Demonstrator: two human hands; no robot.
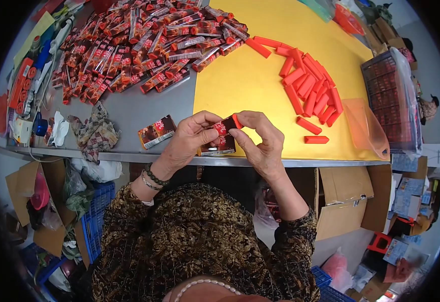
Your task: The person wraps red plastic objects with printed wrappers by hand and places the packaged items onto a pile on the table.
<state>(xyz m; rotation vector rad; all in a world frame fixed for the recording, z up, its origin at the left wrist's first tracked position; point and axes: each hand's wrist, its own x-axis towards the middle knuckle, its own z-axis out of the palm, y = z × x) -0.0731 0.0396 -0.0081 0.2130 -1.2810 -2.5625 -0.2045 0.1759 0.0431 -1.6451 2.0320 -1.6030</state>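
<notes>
Near the table's front edge, my left hand (192, 137) grips a small dark printed packet (224, 126) between thumb and fingers. At its right end, my right hand (258, 141) pinches a red piece (237, 121) that shows at the packet's opening. Another dark packet (223, 146) lies just under my hands. To the left, flat printed packets (157, 132) rest on the grey tabletop. Loose red sticks (310, 83) lie in a group on the yellow sheet (240, 75), right of my hands.
A pile of filled packets (134, 45) covers the back left. A crumpled cloth (96, 132) lies left, an orange translucent tray (363, 128) right, beside a dark crate (392, 95). Cardboard boxes (343, 186) stand below the table. People are partly visible at far right.
</notes>
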